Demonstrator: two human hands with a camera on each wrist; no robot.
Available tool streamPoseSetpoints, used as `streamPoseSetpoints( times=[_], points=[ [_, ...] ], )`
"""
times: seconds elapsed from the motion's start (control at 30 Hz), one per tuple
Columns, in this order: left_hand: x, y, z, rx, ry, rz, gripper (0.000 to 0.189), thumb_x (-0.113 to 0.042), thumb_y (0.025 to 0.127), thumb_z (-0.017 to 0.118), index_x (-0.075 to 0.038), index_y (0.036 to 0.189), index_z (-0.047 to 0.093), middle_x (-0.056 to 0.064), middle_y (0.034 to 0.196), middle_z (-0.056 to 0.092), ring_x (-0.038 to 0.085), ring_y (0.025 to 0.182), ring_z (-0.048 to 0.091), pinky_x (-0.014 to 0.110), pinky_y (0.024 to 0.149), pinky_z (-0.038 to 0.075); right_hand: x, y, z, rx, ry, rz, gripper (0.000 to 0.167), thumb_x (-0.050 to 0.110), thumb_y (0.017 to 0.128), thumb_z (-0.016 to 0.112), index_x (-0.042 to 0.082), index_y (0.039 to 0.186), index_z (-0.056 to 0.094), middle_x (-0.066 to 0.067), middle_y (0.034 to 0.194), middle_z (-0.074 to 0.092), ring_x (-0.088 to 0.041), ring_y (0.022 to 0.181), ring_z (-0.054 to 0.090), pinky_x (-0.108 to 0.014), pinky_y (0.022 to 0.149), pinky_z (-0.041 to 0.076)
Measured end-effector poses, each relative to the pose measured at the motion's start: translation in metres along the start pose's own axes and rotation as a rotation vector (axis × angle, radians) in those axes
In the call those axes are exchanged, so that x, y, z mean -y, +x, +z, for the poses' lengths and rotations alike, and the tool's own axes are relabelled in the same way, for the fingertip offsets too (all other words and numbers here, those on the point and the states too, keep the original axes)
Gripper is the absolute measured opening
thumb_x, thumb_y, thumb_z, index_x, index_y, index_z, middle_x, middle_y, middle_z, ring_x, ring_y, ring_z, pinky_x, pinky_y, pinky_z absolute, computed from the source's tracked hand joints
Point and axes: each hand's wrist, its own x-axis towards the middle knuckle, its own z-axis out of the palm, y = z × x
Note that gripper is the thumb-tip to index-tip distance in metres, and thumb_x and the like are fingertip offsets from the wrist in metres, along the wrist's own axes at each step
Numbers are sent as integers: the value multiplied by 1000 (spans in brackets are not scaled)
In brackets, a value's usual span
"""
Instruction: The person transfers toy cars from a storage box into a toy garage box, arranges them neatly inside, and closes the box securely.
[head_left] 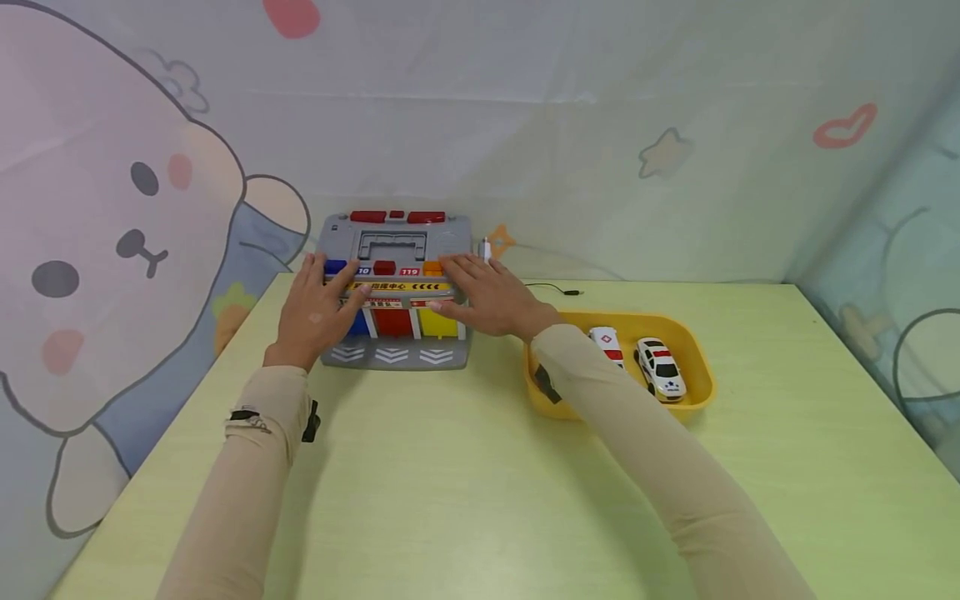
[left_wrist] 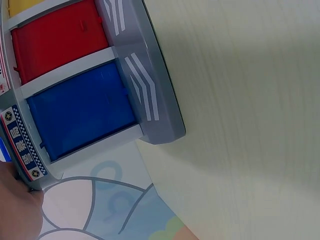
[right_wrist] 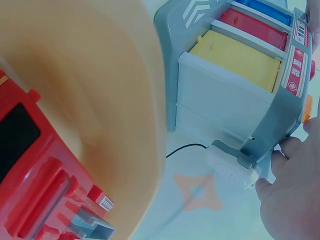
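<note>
A grey toy garage [head_left: 450, 360] stands at the back left of the table, with blue, red and yellow doors under a sign band. My left hand [head_left: 313, 315] rests on the left end of its roof ledge, near the blue button, with fingers extended. On the right end lies my right hand [head_left: 491, 293], its straight fingers by the orange button [head_left: 432, 268]. In the left wrist view the blue door [left_wrist: 82, 110] and red door [left_wrist: 60, 40] are down. The right wrist view shows the yellow door [right_wrist: 235, 60] down too.
Right of the garage sits a yellow tray [head_left: 701, 367], partly under my right forearm. It holds a white police car [head_left: 660, 369], a white ambulance [head_left: 606, 343] and a red toy vehicle [right_wrist: 45, 175]. A thin black cable [head_left: 551, 287] lies near the back edge, before a printed cloth backdrop.
</note>
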Motion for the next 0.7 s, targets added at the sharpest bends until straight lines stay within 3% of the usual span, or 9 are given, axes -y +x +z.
streamPoseSetpoints(
  times=[0.37, 0.7],
  points=[
    [1, -1, 5, -51, -15, 25, 64, -53, 104, 34, -16, 157, 33, 29, 165, 10, 44, 155, -1, 60, 124, 7, 0, 1, -4, 15, -25, -20, 79, 66, 99, 33, 22, 162, 12, -4, 169, 19, -24, 156, 17, -52, 127, 11],
    [1, -2, 5, -54, -13, 1, 62, -50, 105, 37, -17, 157, 34, 28, 165, 11, 43, 155, -1, 60, 124, 6, -1, -1, -4, 8, -34, -37, 75, 64, 100, 34, 26, 162, 14, -6, 168, 22, -25, 155, 20, -54, 126, 14]
  ],
)
